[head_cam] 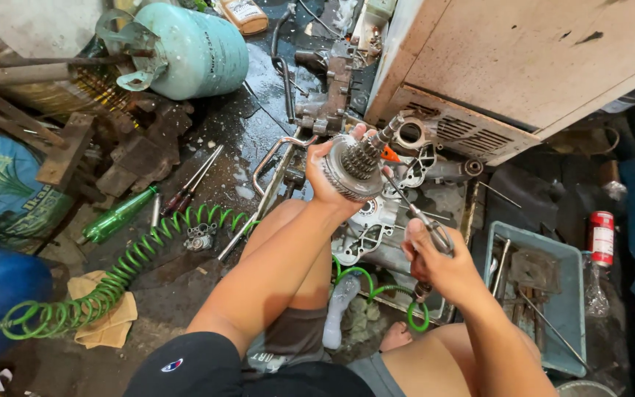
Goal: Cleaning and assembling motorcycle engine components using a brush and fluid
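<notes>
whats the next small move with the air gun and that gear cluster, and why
Probably bring the air gun's nozzle tip closer onto the gear teeth. The left hand holds the gear cluster up, the right hand grips the gun, and its tip sits just beside the gears.

Even daylight from above, glare on the wet floor [259,88], sharp centre, wide-angle bending at edges

greasy steel gear cluster [356,163] on its shaft, tilted, aloft above engine case

floor [207,140]: wet, dark, oily | cabinet [523,59]: worn beige | light: daylight-like, even
</notes>
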